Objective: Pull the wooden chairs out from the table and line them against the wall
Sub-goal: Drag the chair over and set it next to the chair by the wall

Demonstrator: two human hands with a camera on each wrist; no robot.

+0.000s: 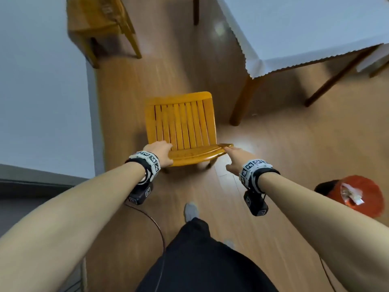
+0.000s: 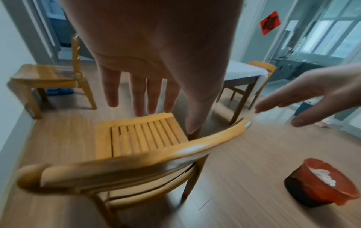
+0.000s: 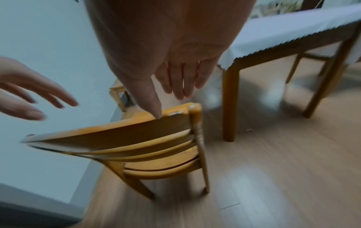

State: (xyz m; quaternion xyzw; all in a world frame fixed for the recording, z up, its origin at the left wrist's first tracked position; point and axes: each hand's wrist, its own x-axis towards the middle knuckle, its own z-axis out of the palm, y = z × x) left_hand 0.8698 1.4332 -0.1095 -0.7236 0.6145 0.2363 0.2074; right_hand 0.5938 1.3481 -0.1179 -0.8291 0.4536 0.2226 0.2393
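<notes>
Wall (image 1: 42, 81), at 9 o'clock, with one chair (image 1: 99, 24) already beside it at 11 o'clock. Table (image 1: 305, 28), cloth-covered, at 1 o'clock. Second chair (image 1: 181, 125), centre, stands clear of the table on the floor, near the wall but not against it. Left hand (image 1: 161, 151) and right hand (image 1: 235, 159) hover at the two ends of its top rail, fingers straight and slightly spread, gripping nothing; contact with the rail cannot be told. Judgement: grasp both rail ends evenly, lift slightly, and set the chair in line with its neighbour. Bin (image 1: 355, 194) at 4 o'clock.
</notes>
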